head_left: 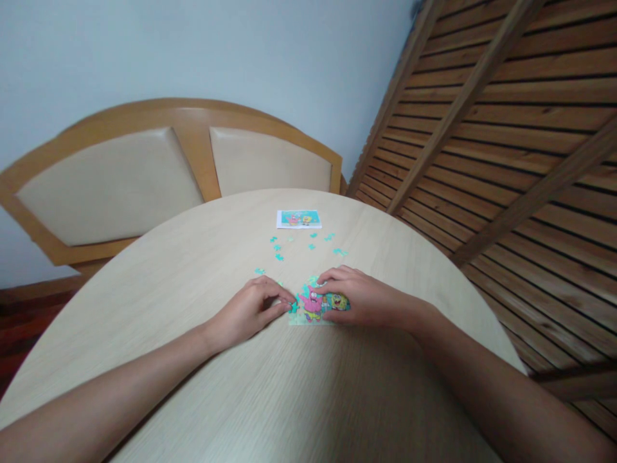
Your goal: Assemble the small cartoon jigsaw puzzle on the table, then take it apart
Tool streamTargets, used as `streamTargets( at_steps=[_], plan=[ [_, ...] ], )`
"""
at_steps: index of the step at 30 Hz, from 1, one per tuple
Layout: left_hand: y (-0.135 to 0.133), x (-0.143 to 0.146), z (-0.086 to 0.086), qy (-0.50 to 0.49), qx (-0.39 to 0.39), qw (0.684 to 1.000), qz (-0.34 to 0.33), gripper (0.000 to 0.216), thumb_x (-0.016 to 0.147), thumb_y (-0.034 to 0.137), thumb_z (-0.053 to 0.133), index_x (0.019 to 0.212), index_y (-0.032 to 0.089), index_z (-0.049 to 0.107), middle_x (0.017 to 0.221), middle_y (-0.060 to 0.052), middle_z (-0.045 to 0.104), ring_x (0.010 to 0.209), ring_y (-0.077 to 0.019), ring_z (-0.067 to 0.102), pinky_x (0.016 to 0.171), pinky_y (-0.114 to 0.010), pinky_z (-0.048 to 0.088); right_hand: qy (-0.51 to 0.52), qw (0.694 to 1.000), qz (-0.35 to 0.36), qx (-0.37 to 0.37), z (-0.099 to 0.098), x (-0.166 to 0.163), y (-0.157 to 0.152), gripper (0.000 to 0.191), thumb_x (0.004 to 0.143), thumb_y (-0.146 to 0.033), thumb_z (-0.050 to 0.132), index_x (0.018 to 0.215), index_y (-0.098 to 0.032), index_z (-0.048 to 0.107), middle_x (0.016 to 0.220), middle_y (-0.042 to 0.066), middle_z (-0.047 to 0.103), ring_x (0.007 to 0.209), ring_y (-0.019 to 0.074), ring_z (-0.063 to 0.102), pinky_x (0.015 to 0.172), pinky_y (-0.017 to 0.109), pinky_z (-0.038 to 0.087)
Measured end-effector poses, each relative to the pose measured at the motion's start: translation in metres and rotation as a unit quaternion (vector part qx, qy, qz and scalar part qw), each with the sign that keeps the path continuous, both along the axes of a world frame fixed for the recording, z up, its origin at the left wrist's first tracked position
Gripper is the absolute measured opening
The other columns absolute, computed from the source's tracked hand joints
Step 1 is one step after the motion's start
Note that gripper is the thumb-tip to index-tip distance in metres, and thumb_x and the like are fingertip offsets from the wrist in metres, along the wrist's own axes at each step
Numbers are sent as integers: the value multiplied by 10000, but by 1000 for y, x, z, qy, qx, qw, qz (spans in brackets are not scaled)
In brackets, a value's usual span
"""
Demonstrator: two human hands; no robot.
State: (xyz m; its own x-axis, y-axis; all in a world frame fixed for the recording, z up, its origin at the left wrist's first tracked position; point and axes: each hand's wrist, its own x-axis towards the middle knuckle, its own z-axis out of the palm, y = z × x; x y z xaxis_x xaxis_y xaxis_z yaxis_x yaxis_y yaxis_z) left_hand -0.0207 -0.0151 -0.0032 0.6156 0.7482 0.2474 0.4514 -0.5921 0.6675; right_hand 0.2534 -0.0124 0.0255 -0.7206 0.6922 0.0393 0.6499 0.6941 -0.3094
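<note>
A partly assembled jigsaw puzzle lies on the table, showing a pink starfish figure and a yellow sponge figure. At its left edge my left hand pinches a small green puzzle piece between thumb and fingertips. My right hand rests over the puzzle's right side, thumb and fingers spread apart and touching it. Part of the yellow figure and the puzzle's right end are hidden beneath that hand. Beyond the hands, several loose teal puzzle pieces are scattered.
A picture card with the same two figures lies farther back on the round wooden table. A padded bench back stands behind the table, against a pale wall. Slatted wooden panels rise on the right.
</note>
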Motion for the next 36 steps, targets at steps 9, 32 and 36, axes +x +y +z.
streamTargets(
  at_steps=[9, 32, 36],
  plan=[
    [-1, 1, 2, 12, 22, 1000, -2, 150, 959, 268, 615, 979, 232, 760, 922, -29, 756, 885, -184, 651, 852, -308, 478, 5, 1000, -1, -4, -1, 0, 1, 458, 846, -419, 720, 1251, -203, 707, 1296, 136, 642, 1186, 299, 587, 1054, 445, 429],
    [13, -23, 19, 109, 54, 988, 94, 205, 936, 293, 564, 982, 223, 750, 988, -48, 761, 953, -228, 658, 882, -367, 490, 1, 1000, -2, -27, 2, 0, 0, 475, 868, -434, 694, 1280, -197, 688, 1328, 137, 625, 1216, 301, 571, 1067, 452, 417],
    [24, -42, 20, 153, 41, 979, 129, 199, 883, 273, 613, 1031, 217, 733, 1019, -55, 748, 926, -236, 660, 839, -365, 501, 3, 1000, -6, -30, 3, 0, 0, 474, 857, -423, 710, 1276, -204, 689, 1327, 133, 628, 1219, 301, 570, 1076, 458, 410]
  ],
)
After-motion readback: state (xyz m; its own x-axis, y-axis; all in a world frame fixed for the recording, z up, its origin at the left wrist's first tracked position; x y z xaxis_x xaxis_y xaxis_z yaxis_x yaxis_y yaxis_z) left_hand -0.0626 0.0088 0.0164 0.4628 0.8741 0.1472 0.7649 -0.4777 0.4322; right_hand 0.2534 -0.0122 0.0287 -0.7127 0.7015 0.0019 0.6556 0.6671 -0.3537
